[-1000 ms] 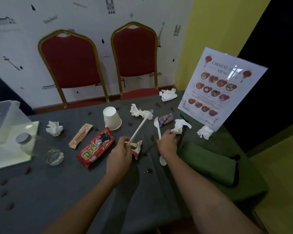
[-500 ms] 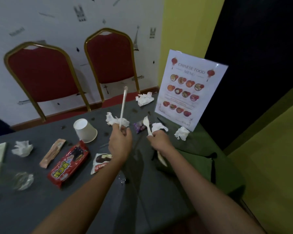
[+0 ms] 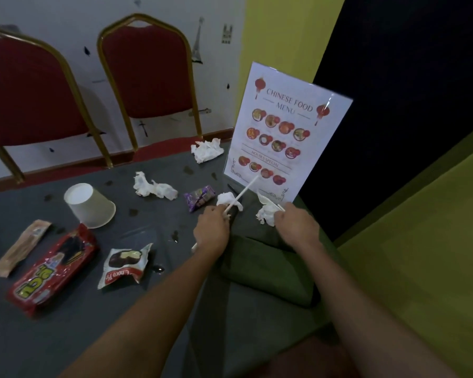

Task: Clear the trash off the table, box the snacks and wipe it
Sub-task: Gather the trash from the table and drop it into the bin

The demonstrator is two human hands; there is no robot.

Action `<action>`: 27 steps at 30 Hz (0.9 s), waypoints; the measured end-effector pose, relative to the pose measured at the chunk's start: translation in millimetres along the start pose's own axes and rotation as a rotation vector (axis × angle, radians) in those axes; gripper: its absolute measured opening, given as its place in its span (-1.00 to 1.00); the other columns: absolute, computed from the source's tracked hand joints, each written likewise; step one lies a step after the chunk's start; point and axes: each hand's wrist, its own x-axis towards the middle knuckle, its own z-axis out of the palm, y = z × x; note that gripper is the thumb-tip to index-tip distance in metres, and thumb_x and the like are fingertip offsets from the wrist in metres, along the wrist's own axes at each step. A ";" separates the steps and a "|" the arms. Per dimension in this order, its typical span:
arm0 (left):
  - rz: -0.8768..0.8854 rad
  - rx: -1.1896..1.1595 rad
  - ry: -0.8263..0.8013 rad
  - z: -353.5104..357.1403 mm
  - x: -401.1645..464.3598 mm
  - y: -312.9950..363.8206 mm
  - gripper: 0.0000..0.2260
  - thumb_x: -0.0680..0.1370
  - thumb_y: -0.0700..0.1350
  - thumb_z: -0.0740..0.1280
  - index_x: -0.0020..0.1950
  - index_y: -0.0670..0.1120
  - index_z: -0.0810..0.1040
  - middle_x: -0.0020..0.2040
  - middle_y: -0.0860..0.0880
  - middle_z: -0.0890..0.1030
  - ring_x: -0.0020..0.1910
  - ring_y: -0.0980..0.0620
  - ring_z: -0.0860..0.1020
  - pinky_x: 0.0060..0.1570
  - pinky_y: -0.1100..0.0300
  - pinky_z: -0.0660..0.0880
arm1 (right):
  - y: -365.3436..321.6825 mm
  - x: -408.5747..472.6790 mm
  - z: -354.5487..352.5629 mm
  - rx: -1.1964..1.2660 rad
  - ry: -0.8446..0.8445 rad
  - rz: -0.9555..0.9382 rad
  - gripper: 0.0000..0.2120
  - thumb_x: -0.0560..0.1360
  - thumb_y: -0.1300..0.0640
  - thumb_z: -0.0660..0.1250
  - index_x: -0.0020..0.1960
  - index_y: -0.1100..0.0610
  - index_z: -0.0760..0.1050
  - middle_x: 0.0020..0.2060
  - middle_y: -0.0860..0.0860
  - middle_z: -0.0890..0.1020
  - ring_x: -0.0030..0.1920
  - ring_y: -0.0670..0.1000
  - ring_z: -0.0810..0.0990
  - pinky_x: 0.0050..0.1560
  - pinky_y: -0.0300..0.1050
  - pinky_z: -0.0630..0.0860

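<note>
My left hand [image 3: 212, 231] is shut on a white straw [image 3: 242, 195] that slants up to the right. Its fingertips touch a crumpled tissue [image 3: 224, 199]. My right hand [image 3: 298, 227] is closed, with a thin white tip, apparently the plastic fork [image 3: 281, 207], sticking out of it. That hand presses against another crumpled tissue [image 3: 265, 214]. More tissues lie at the middle [image 3: 155, 186] and the far edge [image 3: 206, 150]. Snacks on the grey table [image 3: 66, 336]: a red pack [image 3: 53, 271], a tan bar [image 3: 22, 246], an opened choco pie wrapper [image 3: 126, 264] and a purple wrapper [image 3: 200, 197].
An upturned paper cup [image 3: 89, 205] stands left of the middle. A folded green cloth [image 3: 268, 271] lies under my forearms. A standing menu sign [image 3: 287, 132] is right behind the hands. Wet spots [image 3: 175, 236] dot the table. Two red chairs [image 3: 148, 72] stand behind it.
Both hands moved right and forward towards the tissues by the menu. The straw tipped from upright to slanting right. My view swung right, so the clear box left the frame.
</note>
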 end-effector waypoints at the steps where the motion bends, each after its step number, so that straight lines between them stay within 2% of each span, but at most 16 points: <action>1: -0.005 -0.007 0.006 -0.4 1.4 -0.8 -0.77 0.58 -0.07 0.20 0.23 0.01 0.48 0.16 -0.13 0.50 0.07 -0.15 0.50 -0.09 -0.01 0.47 | 0.1 0.9 2.7 -0.016 0.015 -0.039 -0.69 0.59 -0.02 0.07 0.20 0.14 0.38 0.03 0.13 0.60 -0.04 0.15 0.56 -0.12 -0.04 0.47; 3: 0.002 -0.010 0.016 -4.2 0.6 -3.3 -0.80 0.58 -0.06 0.21 0.18 0.00 0.50 0.11 -0.11 0.53 0.03 -0.14 0.53 -0.10 0.01 0.48 | -1.6 3.9 6.2 -0.043 0.018 -0.084 -0.73 0.59 -0.03 0.13 0.20 0.10 0.34 0.01 0.10 0.61 -0.02 0.14 0.59 -0.10 -0.03 0.50; 8: 0.068 -0.047 0.122 -23.5 -20.7 -12.9 -0.85 0.56 0.02 0.24 0.05 -0.01 0.49 0.01 -0.03 0.55 -0.05 -0.10 0.55 -0.13 0.00 0.53 | -8.2 14.4 14.9 -0.037 -0.005 -0.089 -0.80 0.56 0.15 0.23 0.18 0.05 0.39 0.03 0.08 0.63 0.01 0.12 0.62 -0.03 -0.01 0.54; 11: 0.097 -0.100 0.210 -43.0 -36.2 -23.3 -0.83 0.55 0.07 0.25 0.04 0.03 0.50 -0.04 0.03 0.54 -0.12 -0.02 0.54 -0.18 0.03 0.52 | -11.7 19.2 15.6 -0.047 0.000 -0.074 -0.87 0.58 0.12 0.21 0.11 0.08 0.44 0.02 0.07 0.63 0.01 0.12 0.61 -0.06 -0.07 0.52; 14: 0.067 -0.158 0.302 -69.0 -44.8 -36.7 -0.86 0.55 0.10 0.24 0.02 0.08 0.46 -0.09 0.08 0.52 -0.16 0.04 0.51 -0.24 0.07 0.47 | -28.9 17.3 6.1 0.092 0.124 -0.081 -0.85 0.55 0.04 0.25 0.01 0.13 0.45 -0.11 0.08 0.61 -0.09 0.10 0.59 -0.14 -0.08 0.51; 18: -0.017 -0.314 0.475 -121.1 -56.8 -66.0 -0.88 0.55 0.08 0.23 0.04 0.09 0.39 -0.09 0.07 0.56 -0.18 0.05 0.55 -0.24 0.04 0.52 | -105.5 -9.9 -11.6 0.290 0.198 -0.261 -0.85 0.56 0.01 0.27 -0.05 0.10 0.45 -0.27 0.03 0.58 -0.26 0.00 0.55 -0.25 -0.08 0.54; 21: -0.036 -0.356 0.639 -163.5 -71.6 -93.3 -0.89 0.56 0.05 0.25 0.01 0.05 0.39 -0.15 0.04 0.55 -0.22 0.08 0.54 -0.32 0.15 0.44 | -184.9 -39.6 -27.2 0.441 0.216 -0.400 -0.85 0.54 -0.02 0.25 0.01 0.06 0.43 -0.29 0.03 0.59 -0.28 0.05 0.57 -0.27 -0.01 0.56; 24: -0.112 -0.416 0.794 -202.7 -99.6 -126.0 -0.88 0.55 0.08 0.24 -0.04 0.08 0.34 -0.20 0.04 0.55 -0.24 0.05 0.53 -0.27 0.06 0.47 | -266.4 -82.9 -41.0 0.623 0.247 -0.587 -0.85 0.53 0.02 0.27 -0.02 0.10 0.46 -0.29 0.07 0.58 -0.30 0.11 0.49 -0.34 -0.07 0.34; 27: -0.142 -0.411 1.010 -250.2 -156.4 -179.0 -0.87 0.56 0.09 0.22 -0.04 0.06 0.34 -0.23 0.03 0.52 -0.28 0.03 0.53 -0.30 0.04 0.48 | -352.8 -164.8 -39.4 0.866 0.206 -0.828 -0.85 0.53 0.05 0.26 -0.04 0.14 0.46 -0.34 0.01 0.54 -0.32 0.13 0.51 -0.35 -0.11 0.24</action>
